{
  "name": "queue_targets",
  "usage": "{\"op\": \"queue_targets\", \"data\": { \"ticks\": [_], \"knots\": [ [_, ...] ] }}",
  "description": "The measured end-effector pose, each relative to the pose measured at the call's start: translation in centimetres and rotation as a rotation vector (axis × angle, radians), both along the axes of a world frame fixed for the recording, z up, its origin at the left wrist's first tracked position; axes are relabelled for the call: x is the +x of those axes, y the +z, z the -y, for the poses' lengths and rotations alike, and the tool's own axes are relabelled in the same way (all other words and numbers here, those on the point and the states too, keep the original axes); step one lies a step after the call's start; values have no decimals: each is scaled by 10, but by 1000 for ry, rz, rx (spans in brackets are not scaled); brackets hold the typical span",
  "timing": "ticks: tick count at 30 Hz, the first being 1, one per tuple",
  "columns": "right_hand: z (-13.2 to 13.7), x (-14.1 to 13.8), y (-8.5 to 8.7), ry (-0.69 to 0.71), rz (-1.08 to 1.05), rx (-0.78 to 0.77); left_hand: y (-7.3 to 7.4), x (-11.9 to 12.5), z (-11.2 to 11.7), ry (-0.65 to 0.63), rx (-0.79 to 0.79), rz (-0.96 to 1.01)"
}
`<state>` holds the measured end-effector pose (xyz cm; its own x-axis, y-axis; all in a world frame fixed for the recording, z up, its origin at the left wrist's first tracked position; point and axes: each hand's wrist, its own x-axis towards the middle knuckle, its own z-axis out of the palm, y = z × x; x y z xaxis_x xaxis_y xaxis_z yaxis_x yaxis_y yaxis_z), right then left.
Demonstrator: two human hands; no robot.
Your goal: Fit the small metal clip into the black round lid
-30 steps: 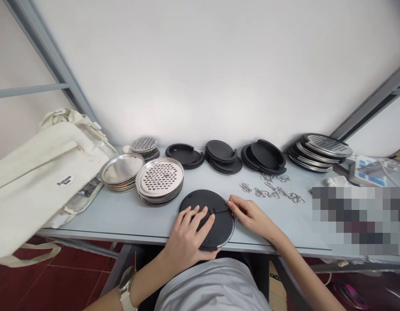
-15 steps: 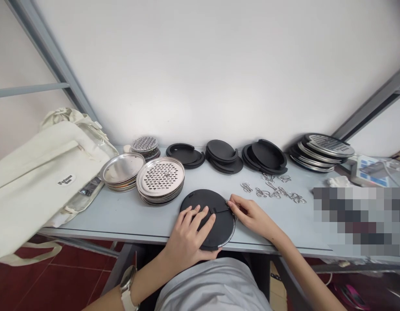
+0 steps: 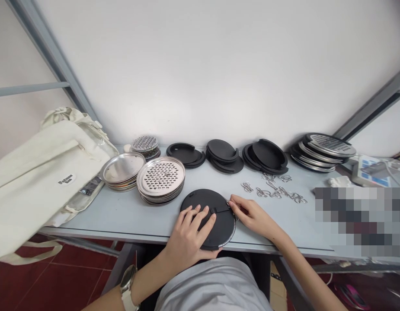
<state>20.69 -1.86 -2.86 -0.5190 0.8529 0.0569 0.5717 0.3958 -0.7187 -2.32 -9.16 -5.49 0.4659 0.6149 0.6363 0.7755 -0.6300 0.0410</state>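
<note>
A black round disc (image 3: 206,203) lies flat near the front edge of the grey table (image 3: 122,216), with a thin metal rim showing along its right side. My left hand (image 3: 188,235) rests on the disc with fingers spread flat, pressing it down. My right hand (image 3: 251,214) sits at the disc's right edge, its fingertips pinched at the rim beside a small slot; what they pinch is too small to make out. A scatter of small wire clips (image 3: 274,190) lies just beyond my right hand.
Stacks of perforated metal discs (image 3: 161,177) and plain metal plates (image 3: 122,169) stand at the left. Black discs (image 3: 224,156) are piled along the wall, with a mixed metal-and-black stack (image 3: 323,151) at the right. A cream cloth bag (image 3: 40,172) lies on the table's left end.
</note>
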Motion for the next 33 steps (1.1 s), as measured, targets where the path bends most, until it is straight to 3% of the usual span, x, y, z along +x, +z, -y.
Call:
{"op": "queue_targets", "data": {
  "ticks": [22,33],
  "knots": [
    [1,-3,1,-25,65,80,-3,0,0,11,23,-13],
    [5,-13,3,-131,125,176,1,1,0,29,33,-27]
  ]
}}
